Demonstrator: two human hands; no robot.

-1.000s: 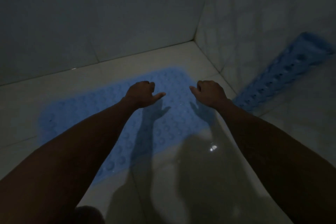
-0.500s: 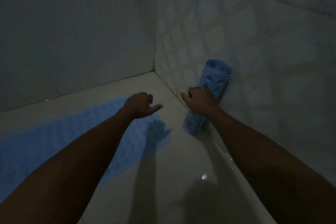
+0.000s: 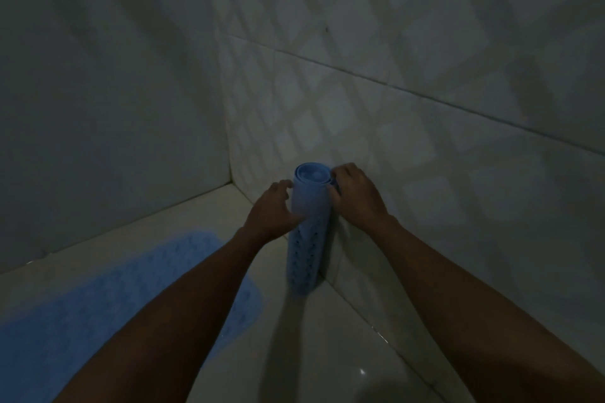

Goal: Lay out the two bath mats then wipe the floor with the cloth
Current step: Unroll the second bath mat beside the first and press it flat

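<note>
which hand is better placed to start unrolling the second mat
Probably the right hand: its fingers sit at the top rim of the rolled mat, seemingly at the loose edge. The left hand grips the roll's side, suited to steadying it.

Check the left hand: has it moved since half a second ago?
Yes. The left hand left the flat bath mat and now grips the rolled bath mat against the wall.
</note>
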